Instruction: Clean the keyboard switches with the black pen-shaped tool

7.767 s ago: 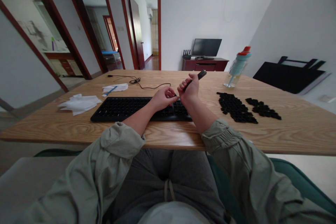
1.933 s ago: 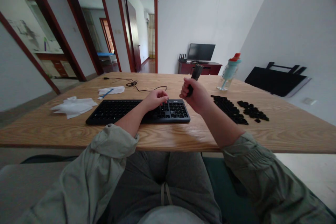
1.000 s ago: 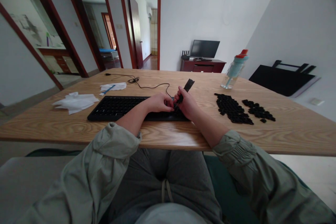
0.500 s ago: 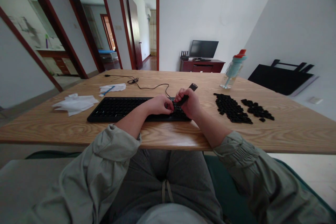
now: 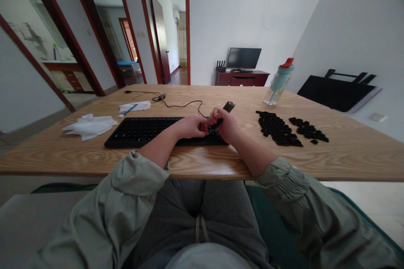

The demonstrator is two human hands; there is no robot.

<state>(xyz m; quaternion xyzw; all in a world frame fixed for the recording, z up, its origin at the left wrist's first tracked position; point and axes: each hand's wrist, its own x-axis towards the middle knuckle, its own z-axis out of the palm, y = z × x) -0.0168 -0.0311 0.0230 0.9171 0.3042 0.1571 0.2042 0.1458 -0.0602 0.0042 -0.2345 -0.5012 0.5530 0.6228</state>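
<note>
One black keyboard (image 5: 142,129) lying flat on the tabletop (image 5: 198,162)
Right hand (image 5: 226,125) has its grip closed round a dark tool (image 5: 229,106), tilted over the right end; left hand (image 5: 193,127) is bunched just beside it, can't tell if that grip's holding anything. Loose black keycaps (image 5: 278,129) off to the right.

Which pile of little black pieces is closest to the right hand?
The bigger pile, right of the keyboard, is closest to the right hand. The smaller pile lies farther right, with one loose piece beside it.
</note>
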